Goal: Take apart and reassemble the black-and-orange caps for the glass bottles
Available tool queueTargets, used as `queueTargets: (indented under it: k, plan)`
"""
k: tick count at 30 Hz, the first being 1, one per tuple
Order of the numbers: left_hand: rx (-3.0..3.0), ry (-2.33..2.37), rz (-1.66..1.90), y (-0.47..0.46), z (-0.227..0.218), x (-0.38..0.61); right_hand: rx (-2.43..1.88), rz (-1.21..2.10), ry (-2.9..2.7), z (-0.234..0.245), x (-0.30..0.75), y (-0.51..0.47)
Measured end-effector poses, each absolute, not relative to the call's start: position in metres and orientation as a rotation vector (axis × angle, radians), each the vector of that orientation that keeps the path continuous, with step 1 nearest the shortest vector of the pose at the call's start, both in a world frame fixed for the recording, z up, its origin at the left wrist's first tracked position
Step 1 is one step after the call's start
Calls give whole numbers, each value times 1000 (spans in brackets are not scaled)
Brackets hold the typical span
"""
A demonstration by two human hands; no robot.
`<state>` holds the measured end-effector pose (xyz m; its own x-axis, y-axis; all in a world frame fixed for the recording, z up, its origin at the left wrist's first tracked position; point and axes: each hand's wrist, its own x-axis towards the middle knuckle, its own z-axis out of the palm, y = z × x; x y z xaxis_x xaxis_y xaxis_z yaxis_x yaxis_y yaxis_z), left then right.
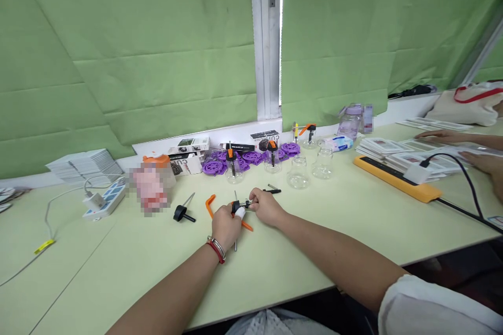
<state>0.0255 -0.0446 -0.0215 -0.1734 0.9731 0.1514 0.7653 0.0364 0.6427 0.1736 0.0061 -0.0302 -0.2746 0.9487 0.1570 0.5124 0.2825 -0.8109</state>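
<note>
My left hand [227, 227], with a white wrap on one finger, grips a black plastic part with a metal shaft [236, 206]. Fingers of my right hand [268, 208] are pinched at the other end of that shaft; any small piece between them is too small to make out. Partly under my left hand lies an orange crank-shaped handle [210, 203], and a thin metal rod [236, 246] shows beside it. To the left rests a black round cap with a rod [180, 213]. Just beyond my right hand are a small spring [272, 187] and a slim black piece [274, 191].
Behind are empty glass jars [298, 174], jars with black-and-orange tops [272, 159], purple plastic parts [214, 167] and small boxes [188, 164]. A power strip [104, 201] sits left, a yellow one [393, 178] right. Another person's hands [446, 136] rest near stacked cards [379, 147].
</note>
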Motion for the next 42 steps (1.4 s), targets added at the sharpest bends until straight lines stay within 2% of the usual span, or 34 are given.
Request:
queueTargets:
  k: [42]
  plan:
    - [1750, 1988, 875, -42, -24, 24, -1320, 802, -1880, -39, 172, 6]
